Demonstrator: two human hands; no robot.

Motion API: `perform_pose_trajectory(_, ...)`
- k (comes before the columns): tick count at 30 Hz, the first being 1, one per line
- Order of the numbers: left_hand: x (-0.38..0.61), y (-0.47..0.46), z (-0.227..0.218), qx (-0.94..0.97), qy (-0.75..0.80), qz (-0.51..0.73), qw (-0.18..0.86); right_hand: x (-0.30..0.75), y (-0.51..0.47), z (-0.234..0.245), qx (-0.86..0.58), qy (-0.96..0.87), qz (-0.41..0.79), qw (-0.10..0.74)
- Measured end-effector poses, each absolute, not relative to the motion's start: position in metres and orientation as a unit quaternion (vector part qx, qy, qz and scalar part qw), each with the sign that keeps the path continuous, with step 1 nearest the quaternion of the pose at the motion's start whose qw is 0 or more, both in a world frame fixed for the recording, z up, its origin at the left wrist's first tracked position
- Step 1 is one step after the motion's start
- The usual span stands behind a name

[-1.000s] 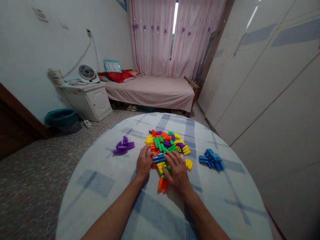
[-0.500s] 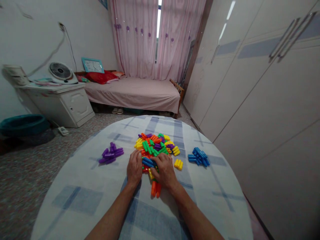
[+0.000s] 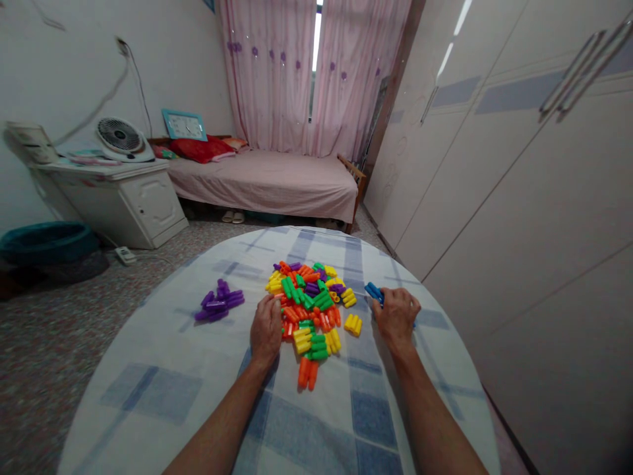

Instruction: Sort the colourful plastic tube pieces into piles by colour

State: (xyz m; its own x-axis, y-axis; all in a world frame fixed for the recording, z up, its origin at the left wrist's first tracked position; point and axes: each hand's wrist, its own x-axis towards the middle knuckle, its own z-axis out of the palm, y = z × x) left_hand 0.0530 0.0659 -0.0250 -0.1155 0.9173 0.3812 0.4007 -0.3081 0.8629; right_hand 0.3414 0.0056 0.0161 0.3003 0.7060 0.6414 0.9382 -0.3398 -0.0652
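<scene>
A mixed pile of coloured plastic tube pieces [image 3: 309,297] lies in the middle of a round table with a blue-checked white cloth [image 3: 163,396]. My left hand [image 3: 266,328] rests palm down at the pile's near left edge, fingers together and curled on the pieces. My right hand [image 3: 396,315] is out to the right, closed over the blue pieces [image 3: 374,291], most of which it hides. A small purple group [image 3: 218,305] lies to the left. Two orange pieces [image 3: 306,373] lie nearest me.
Behind the table are a bed with a pink cover [image 3: 270,181], a white cabinet with a fan [image 3: 121,138], a teal basin [image 3: 47,241] on the floor at left, and white wardrobe doors [image 3: 519,198] close along the right.
My right hand has left the middle pile, where it gripped blue pieces, and moved right onto the blue group. The blue pieces are gone from the pile. The left hand stayed.
</scene>
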Motion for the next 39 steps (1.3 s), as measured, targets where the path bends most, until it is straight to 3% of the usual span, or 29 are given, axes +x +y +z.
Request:
perform_pose_trajectory(6, 0.053, 0.066, -0.026, 0.611, 0.542, 0.522, 0.248, 0.337, 0.003, 0.009, -0.771, -0.537, -0.263, 0.218)
perform_pose_trajectory(21, 0.054, 0.064, -0.022, 0.610, 0.543, 0.518, 0.254, 0.264, -0.005, -0.010, -0.655, -0.619, -0.038, 0.432)
perform_pose_trajectory(33, 0.051, 0.064, -0.018, 0.622, 0.513, 0.531, 0.262, 0.262, 0.000, -0.020, -0.702, -0.565, 0.028, 0.433)
perform_pose_trajectory(39, 0.054, 0.044, -0.003, 0.685, 0.470, 0.533, 0.162, 0.264, 0.000, -0.022, -0.697, -0.555, 0.046, 0.451)
